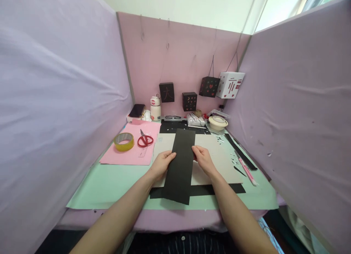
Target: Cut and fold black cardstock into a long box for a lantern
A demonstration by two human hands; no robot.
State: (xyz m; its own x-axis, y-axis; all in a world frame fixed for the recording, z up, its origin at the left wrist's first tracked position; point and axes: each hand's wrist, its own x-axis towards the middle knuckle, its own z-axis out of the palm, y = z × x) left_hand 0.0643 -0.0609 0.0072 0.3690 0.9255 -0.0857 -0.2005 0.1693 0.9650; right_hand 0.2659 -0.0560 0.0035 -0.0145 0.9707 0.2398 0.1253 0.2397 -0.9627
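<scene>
A long strip of black card (181,162) is held up over the work surface, tilted slightly. My left hand (162,163) pinches its left edge, thumb on the front and fingers behind it. On the opposite edge, a little higher, my right hand (203,159) grips it the same way, its fingertips partly hidden by the card. Beneath lies a pale grey board (219,162). Another black strip (227,189) sticks out under the board's near edge, and more black card (171,126) lies beyond its far edge.
Left, pink paper (117,155) carries yellow tape (123,141) and red scissors (145,140). Right lie a pink craft knife (247,171), a narrow black strip (241,151) and paper scraps. A bottle (155,108) and tape rolls (218,122) stand behind; a white lantern (230,85) and black box lanterns (210,87) hang there.
</scene>
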